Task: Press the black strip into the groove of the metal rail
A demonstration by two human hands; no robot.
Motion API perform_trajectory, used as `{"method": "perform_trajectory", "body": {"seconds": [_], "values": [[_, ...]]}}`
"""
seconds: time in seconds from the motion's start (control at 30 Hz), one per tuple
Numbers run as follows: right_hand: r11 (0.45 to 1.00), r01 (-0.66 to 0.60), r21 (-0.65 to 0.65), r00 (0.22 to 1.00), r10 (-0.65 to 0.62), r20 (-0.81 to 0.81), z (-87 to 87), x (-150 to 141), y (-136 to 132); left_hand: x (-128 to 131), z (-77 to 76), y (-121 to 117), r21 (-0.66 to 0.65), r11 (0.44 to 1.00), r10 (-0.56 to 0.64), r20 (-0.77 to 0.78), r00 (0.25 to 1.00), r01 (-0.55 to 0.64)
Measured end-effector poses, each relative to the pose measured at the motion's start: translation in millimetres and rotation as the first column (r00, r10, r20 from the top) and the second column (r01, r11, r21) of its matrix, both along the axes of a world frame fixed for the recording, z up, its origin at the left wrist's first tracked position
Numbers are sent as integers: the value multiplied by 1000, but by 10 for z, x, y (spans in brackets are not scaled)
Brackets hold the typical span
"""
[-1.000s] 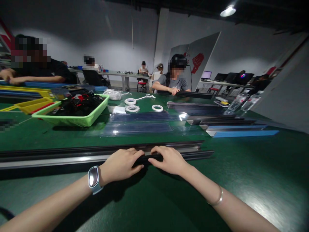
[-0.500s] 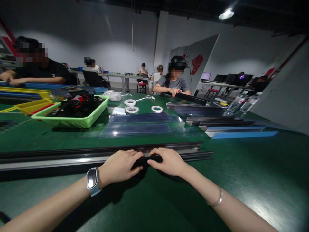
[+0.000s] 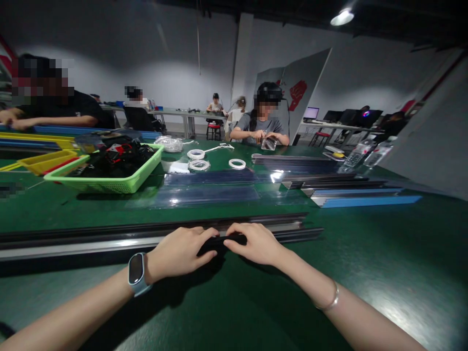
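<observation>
**Two Hands Close In on a Long Dark Rail**

A person's left hand (image 3: pixel 177 251) and right hand (image 3: pixel 258 243) meet near the middle of the frame, gripping the near edge of a long dark profile (image 3: pixel 109 243) that lies across a green tabletop (image 3: pixel 263 312). The fingers of each hand curl over the edge, thumbs on the near side, in a narrow hold; the two thumbs point toward each other, a small gap between them. Whether the fingertips press firmly is hidden.

The profile runs out of the frame at left and ends right of centre, its pale inner face catching the light. Whether it is one channel or pieces laid side by side cannot be told. It looks stiff and thin-walled, likely modest in weight but awkward for its length, with a smooth finish that may slide under the fingers and mark easily. The near edge offers a sure pinch; for lifting, holds set well apart would likely balance it better than two set this close.

Beyond it lie clear strips (image 3: pixel 208 195), at centre, and a blue-faced profile (image 3: pixel 373 201), at right. A green basket (image 3: pixel 133 183) sits at left, while a co-worker (image 3: pixel 265 127) handles a piece at upper centre.
</observation>
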State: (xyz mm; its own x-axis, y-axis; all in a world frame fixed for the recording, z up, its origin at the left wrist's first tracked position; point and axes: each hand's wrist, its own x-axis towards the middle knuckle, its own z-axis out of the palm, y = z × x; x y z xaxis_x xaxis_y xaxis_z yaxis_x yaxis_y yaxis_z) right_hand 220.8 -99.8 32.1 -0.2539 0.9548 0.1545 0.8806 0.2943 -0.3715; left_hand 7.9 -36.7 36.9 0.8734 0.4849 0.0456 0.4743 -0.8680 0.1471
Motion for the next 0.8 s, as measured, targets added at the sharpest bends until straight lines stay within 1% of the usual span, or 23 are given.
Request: {"method": "perform_trajectory", "body": {"seconds": [0.13,0.3,0.37,0.53,0.63,0.8], "values": [[1000,13,-18,1000,-13,23,33,-4,-4,-8,8,11,-31,1000,2,23,1000,-1],[998,26,-62,997,-30,-65,68,4,0,-24,37,37,-139,990,-19,56,998,27],[998,35,-57,997,-38,-63,61,6,4,-25,42,48,-163,986,-20,53,998,29],[998,34,-44,999,-34,2,49,5,6,-20,43,51,-166,986,-15,48,999,23],[998,35,-53,999,-35,1,55,-2,6,-24,43,48,-154,988,-9,45,999,16],[998,59,-3,998,-59,-5,13,-12,13,-29,38,51,-165,986,-15,56,998,24]]}}
